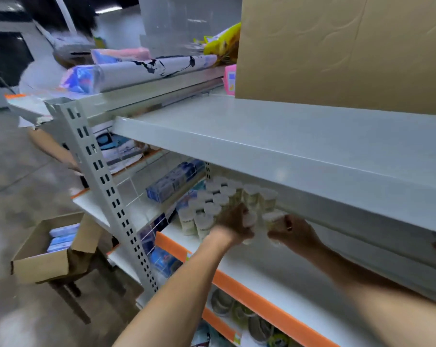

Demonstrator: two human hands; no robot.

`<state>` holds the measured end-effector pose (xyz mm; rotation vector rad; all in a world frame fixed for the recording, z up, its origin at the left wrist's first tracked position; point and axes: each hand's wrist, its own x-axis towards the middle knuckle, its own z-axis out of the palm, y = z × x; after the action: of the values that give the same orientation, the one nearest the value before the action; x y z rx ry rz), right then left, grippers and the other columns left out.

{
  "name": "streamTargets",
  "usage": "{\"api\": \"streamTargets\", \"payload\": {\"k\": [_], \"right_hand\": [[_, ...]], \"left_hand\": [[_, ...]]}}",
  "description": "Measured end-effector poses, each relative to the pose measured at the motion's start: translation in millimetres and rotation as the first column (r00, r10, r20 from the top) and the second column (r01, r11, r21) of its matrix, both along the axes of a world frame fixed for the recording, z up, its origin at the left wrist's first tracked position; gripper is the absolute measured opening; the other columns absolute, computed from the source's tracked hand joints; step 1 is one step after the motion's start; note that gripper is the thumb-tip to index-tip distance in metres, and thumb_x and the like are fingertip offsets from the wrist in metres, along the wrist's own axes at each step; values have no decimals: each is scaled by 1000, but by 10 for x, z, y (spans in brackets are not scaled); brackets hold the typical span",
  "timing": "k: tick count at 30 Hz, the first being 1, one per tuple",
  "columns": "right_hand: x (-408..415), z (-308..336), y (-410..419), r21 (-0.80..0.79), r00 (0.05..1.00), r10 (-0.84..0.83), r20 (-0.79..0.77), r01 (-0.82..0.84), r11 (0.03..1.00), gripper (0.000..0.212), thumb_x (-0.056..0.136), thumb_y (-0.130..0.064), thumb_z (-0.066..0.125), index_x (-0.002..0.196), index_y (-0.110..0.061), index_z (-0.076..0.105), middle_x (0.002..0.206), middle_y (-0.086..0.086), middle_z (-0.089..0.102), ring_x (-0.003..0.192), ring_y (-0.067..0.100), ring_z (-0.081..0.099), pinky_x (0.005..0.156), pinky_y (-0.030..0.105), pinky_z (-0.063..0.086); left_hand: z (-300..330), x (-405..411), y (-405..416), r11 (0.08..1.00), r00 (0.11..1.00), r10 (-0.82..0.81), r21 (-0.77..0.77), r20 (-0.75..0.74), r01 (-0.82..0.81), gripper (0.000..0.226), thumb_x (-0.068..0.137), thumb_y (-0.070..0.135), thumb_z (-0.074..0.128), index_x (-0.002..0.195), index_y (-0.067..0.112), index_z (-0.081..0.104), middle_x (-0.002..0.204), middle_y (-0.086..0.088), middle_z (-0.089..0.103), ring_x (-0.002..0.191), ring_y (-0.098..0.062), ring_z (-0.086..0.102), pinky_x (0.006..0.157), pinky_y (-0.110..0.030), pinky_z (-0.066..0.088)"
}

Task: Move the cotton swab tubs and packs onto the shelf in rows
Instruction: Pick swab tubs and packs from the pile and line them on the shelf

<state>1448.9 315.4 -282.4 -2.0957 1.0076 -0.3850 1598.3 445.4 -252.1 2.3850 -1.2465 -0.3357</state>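
Observation:
Several white-lidded cotton swab tubs (213,196) stand in rows at the left end of the white shelf (257,269) with the orange front edge. My left hand (233,225) is closed around a tub (250,219) at the right side of the group. Just right of it, my right hand (293,231) grips another tub (272,219), partly tucked under the shelf above. Blue swab packs (61,237) lie in an open cardboard box (40,264) on a stool at lower left.
A grey upper shelf (287,146) juts out over my hands, carrying a big cardboard box (337,46). A slotted metal upright (99,176) stands to the left. Blue packs (174,181) lie behind the tubs. Round items (239,311) fill the shelf below.

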Motion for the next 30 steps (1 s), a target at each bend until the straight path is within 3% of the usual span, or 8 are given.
{"api": "streamTargets", "payload": {"k": [3,9,12,14,16,23,27,30], "right_hand": [[167,3,-20,-16,996,-62,64,63,998,31,66,-32,84,91,-20,71,85,-5,72,79,11,68,65,30,55],[399,-72,11,-41,974,-202,102,207,978,40,66,-30,84,100,-14,70,97,5,69,93,23,64,83,43,55],[479,-134,35,2,962,-243,125,245,969,42,67,-27,85,103,-15,69,99,4,68,94,23,64,83,43,56],[538,-167,51,13,948,-270,166,272,962,37,65,-22,86,98,-16,69,92,1,70,87,20,66,75,39,56],[598,-188,60,13,940,-289,182,292,956,31,63,-18,85,90,-17,70,85,-1,71,82,19,67,68,36,54],[799,-254,43,-3,928,-337,158,341,940,25,61,-17,80,84,-15,71,81,1,71,80,17,68,66,38,54],[886,-290,39,42,896,-412,167,411,911,49,65,-16,80,111,-14,63,105,1,66,98,20,63,82,37,55],[935,-316,26,80,880,-437,186,430,900,52,69,-16,79,114,-17,55,108,1,64,99,19,62,76,30,51]], "left_hand": [[23,278,-143,997,986,-69,29,150,65,65,73,41,78,130,22,53,132,-11,38,124,-32,35,98,-43,43],[34,612,-356,980,931,-172,-38,322,195,58,73,43,77,122,21,57,123,-10,46,116,-32,43,96,-44,38],[20,691,-458,976,887,-176,-43,427,214,52,77,44,72,121,21,57,120,-9,51,113,-30,46,93,-40,36],[-3,745,-516,974,862,-194,-9,469,225,50,80,43,68,123,20,56,122,-9,53,115,-29,46,97,-41,38],[-28,793,-565,971,842,-225,38,491,237,52,82,43,68,126,20,55,125,-10,54,118,-30,46,100,-43,38],[-130,924,-744,959,803,-273,87,530,269,59,80,35,71,134,22,50,136,-8,54,129,-30,44,109,-43,34],[-183,968,-800,956,830,-270,34,488,290,67,77,25,75,139,22,48,143,-8,51,137,-30,40,117,-42,27],[-207,1004,-813,955,821,-271,35,503,294,68,81,24,71,143,20,44,146,-7,48,140,-29,37,118,-42,23]]}}
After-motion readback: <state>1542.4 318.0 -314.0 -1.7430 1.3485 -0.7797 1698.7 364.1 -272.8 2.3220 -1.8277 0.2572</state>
